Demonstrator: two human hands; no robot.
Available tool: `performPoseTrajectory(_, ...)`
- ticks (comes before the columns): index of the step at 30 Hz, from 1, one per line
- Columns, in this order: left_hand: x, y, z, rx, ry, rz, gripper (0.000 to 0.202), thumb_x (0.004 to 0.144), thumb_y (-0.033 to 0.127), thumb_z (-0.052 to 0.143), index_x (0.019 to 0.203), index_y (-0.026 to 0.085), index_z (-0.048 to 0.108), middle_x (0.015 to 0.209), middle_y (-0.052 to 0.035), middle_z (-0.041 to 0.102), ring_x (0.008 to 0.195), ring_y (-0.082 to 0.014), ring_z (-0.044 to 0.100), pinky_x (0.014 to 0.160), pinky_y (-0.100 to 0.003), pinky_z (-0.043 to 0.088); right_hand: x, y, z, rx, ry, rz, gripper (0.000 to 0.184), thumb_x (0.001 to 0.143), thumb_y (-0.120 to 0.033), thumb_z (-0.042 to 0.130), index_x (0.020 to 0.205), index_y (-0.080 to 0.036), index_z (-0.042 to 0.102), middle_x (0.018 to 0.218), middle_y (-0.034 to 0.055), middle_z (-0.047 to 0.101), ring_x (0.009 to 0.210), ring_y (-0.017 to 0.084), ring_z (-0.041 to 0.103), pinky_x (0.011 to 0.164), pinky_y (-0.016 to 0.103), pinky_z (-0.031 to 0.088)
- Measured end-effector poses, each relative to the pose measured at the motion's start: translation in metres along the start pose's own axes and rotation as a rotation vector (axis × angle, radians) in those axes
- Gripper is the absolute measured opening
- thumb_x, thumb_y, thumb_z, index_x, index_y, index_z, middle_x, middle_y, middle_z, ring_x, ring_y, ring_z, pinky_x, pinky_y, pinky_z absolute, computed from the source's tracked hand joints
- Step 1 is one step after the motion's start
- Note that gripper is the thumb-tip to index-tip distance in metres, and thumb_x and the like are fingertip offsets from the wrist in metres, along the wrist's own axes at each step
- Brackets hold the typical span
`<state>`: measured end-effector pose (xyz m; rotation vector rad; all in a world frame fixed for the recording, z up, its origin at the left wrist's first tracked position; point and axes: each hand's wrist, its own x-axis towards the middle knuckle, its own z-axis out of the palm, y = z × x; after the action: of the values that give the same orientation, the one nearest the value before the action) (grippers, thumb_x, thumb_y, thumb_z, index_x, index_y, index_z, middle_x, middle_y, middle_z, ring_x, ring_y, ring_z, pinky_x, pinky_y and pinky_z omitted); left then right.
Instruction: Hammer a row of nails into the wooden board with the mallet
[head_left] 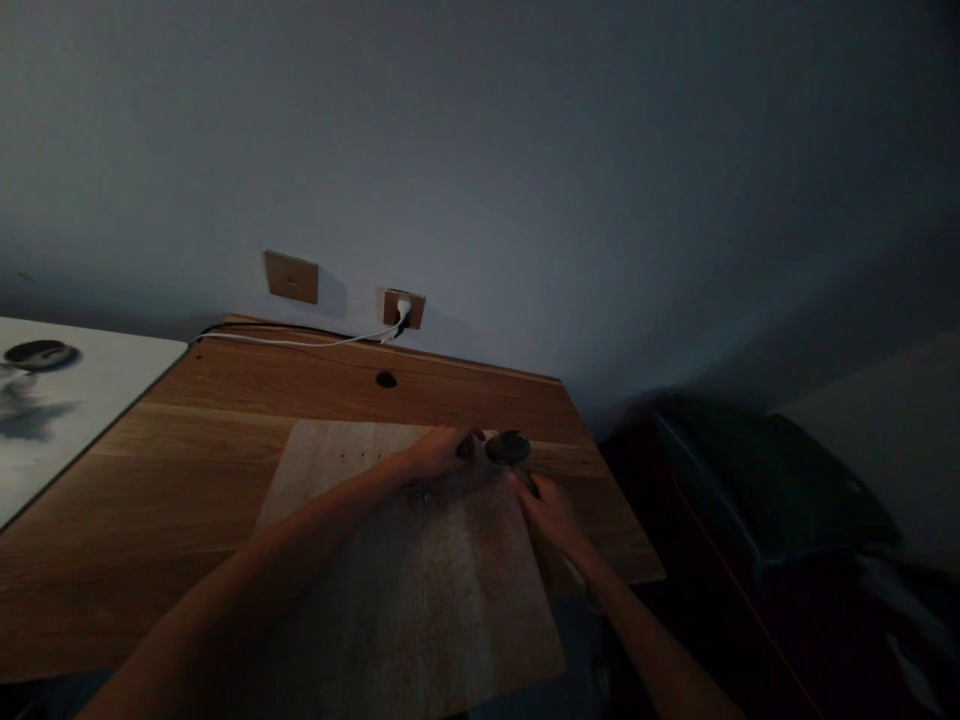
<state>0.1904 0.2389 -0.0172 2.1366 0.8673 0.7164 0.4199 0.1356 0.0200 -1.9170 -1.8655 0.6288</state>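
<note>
At far left, white surface (120, 390), bearing a dark round object (39, 354). Adjoining it, wooden tabletop (195, 440), stretching along the foot of the wall. Above, wall plate (291, 276). Along the back edge, white cable (315, 344), running beside a black cord and leading right to a white plug (404, 307), sitting in a second plate (391, 306). Below these, round hole (386, 379), piercing the wood.

At centre, pale board (442, 570), lying flat on the wood and reaching past its near edge; carrying a row of small dark dots toward its far side. On the board, small metal pieces (424, 498), lying just beside the left wrist; too dim for identifying.

Left hand (444, 450), curling over the board's far right part; holding or not, cannot tell.

Just right, round-headed tool (508, 447), hovering or resting near the board's right edge, contact not showing clearly. Right hand (550, 508), closing around its handle.

Far right, dark cushion-like bundle (780, 480), lying beyond the wood, in shadow.
</note>
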Motion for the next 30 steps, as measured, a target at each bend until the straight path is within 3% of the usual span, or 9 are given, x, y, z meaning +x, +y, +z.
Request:
performPoseTrajectory(6,-0.001,0.006,-0.003,0.012,-0.033,-0.023,0.047,0.074,0.008,0.067,0.120,0.018,0.065,0.096,-0.0048,0.077,0.085,-0.0196,0.072,0.075,-0.026,0.050,-0.001,-0.011,-0.001,0.003,-0.032,-0.022,0.049,0.094,-0.060,0.042,0.072,-0.020,0.060,0.074,0.0071,0.070,0.070,0.023,0.065,0.061,0.028,0.038)
performPoseTrajectory(10,-0.002,0.010,-0.005,0.017,-0.023,-0.012,0.048,0.073,0.008,0.068,0.120,0.017,0.065,0.099,-0.0052,0.077,0.087,-0.0198,0.071,0.076,-0.026,0.050,-0.002,-0.017,0.000,-0.013,-0.078,-0.029,0.048,0.092,-0.059,0.045,0.067,-0.020,0.058,0.066,0.0057,0.067,0.065,0.021,0.063,0.057,0.027,0.035)
performPoseTrajectory(21,-0.003,0.007,-0.005,0.030,-0.027,-0.012,0.053,0.071,0.005,0.067,0.123,0.017,0.065,0.098,-0.0053,0.077,0.086,-0.0208,0.072,0.076,-0.027,0.050,-0.004,-0.027,-0.003,-0.050,-0.098,-0.027,0.046,0.092,-0.057,0.046,0.065,-0.021,0.057,0.065,0.0069,0.066,0.064,0.023,0.064,0.056,0.028,0.033)
performPoseTrajectory(30,-0.001,0.003,-0.003,0.059,-0.021,-0.029,0.044,0.076,0.009,0.068,0.118,0.020,0.068,0.094,-0.0038,0.077,0.084,-0.0207,0.071,0.074,-0.026,0.049,0.001,-0.025,-0.005,-0.057,-0.085,-0.035,0.046,0.092,-0.057,0.047,0.063,-0.022,0.055,0.065,0.0057,0.065,0.067,0.022,0.062,0.058,0.028,0.033)
